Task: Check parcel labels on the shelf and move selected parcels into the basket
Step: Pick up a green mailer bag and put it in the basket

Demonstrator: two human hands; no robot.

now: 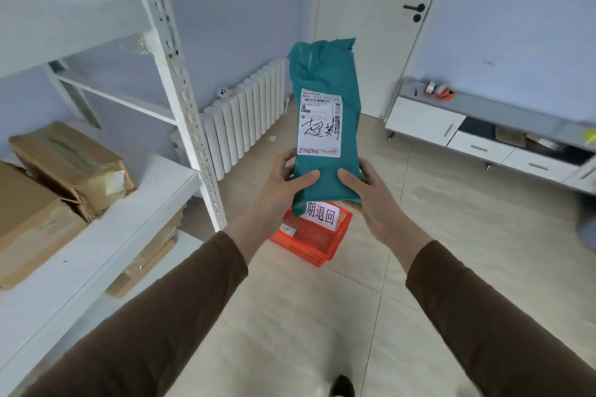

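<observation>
A teal plastic parcel (324,74) stands upright in front of me, its white label with a barcode and handwritten characters facing the camera. My left hand (283,185) grips its lower left edge, thumb across the front. My right hand (366,193) grips the lower right edge the same way. Below the parcel, on the floor, sits an orange mesh basket (311,240) with a white sign of printed characters, partly hidden by the parcel. The white metal shelf (106,229) is at my left with brown cardboard parcels (69,167) on it.
More cardboard parcels (151,255) lie on the shelf's lower level. A white radiator (248,116) stands against the far wall beside a white door (380,26). A low white cabinet (483,135) with a tape roll on top runs along the right wall. The floor is tiled.
</observation>
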